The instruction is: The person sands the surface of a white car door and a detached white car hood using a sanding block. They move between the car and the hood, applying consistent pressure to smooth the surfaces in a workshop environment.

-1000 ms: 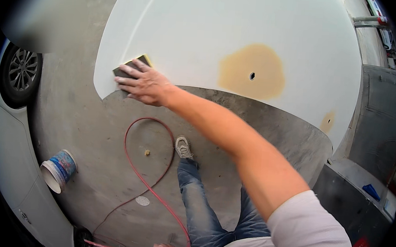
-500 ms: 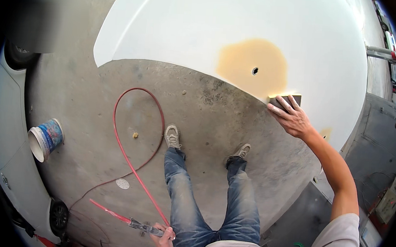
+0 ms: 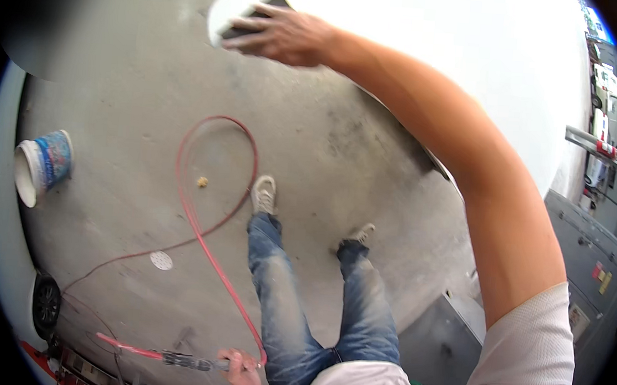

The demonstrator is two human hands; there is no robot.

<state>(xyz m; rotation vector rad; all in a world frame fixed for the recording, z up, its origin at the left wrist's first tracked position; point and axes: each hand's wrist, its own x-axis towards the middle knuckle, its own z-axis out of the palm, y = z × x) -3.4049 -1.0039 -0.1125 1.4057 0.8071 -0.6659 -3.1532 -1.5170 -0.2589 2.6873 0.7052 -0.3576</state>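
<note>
Block: a dark rectangular sanding block (image 3: 253, 18) lies flat on the far left end of the big white curved body panel (image 3: 433, 51), close to its edge.
Right hand: my right hand (image 3: 287, 37) lies on the block with fingers spread over it, pressing it to the panel; my arm stretches far out across the panel.
Left hand: my left hand (image 3: 242, 374), low by my hip, is closed around the dark end of a thin air tool (image 3: 186, 361).
Hose: a red air hose (image 3: 211, 207) runs from that tool and loops over the grey concrete floor (image 3: 135, 109).
Feet: my pale shoes stand just right of the loop.
Bucket: a blue-and-white plastic bucket (image 3: 42, 165) lies tipped on the floor, well to the left.
</note>
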